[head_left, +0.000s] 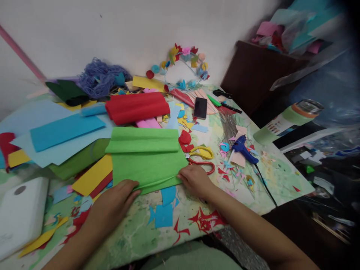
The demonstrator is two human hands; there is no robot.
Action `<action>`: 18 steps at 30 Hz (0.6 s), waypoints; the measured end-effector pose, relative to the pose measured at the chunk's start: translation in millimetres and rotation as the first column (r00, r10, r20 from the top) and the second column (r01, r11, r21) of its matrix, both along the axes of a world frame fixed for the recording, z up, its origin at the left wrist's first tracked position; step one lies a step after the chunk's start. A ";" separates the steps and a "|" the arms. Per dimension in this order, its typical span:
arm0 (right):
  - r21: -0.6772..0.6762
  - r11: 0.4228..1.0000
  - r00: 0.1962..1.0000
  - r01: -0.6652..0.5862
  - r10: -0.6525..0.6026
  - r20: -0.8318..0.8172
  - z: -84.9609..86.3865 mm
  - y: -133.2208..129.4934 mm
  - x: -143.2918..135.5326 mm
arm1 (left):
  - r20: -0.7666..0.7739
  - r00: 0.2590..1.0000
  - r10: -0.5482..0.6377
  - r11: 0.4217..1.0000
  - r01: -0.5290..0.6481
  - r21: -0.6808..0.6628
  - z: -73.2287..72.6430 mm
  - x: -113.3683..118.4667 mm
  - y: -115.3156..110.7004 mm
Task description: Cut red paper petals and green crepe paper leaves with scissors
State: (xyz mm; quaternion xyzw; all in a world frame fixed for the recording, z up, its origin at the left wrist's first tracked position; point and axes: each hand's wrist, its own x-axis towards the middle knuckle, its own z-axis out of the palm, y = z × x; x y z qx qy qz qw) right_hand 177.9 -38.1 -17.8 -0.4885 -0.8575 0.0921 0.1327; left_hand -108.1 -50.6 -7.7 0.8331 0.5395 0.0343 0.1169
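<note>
Near side of the table [132, 238]: blue scraps [164, 216] and red scraps [206, 220] lie close to the person. Just beyond them, the left hand [119, 198] pinches the near edge of the green sheet [147, 165] at its left part; the right hand [196, 181] is closed on the near right corner. The sheet lies at the middle of the table, with folds along its far side and a raised ridge between the hands.

Current step, as judged: straightening or turning the near edge. Any further fold calls for both hands lifting evenly, keeping the edge parallel to the far folds.

Right of the sheet are the scissors [203, 162], with the right hand just beside them; farther right is the glue gun [244, 150]. Beyond the sheet lie the red roll [137, 107] and the phone [200, 108].
</note>
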 end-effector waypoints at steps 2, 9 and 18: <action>0.012 1.000 1.000 -0.017 0.017 -0.001 -1.4 -0.4 0.9 | 0.010 0.999 -0.047 0.999 0.047 0.006 -0.1 1.6 -0.4; 0.078 0.997 0.999 -0.025 0.028 -0.032 -4.4 -2.0 1.2 | -0.051 0.996 -0.074 0.996 0.076 0.050 -1.4 2.3 -3.8; 0.100 0.992 0.975 -0.070 0.089 -0.201 -3.3 -3.9 7.1 | 0.059 0.983 -0.173 0.979 0.165 0.119 -4.3 -21.2 -9.2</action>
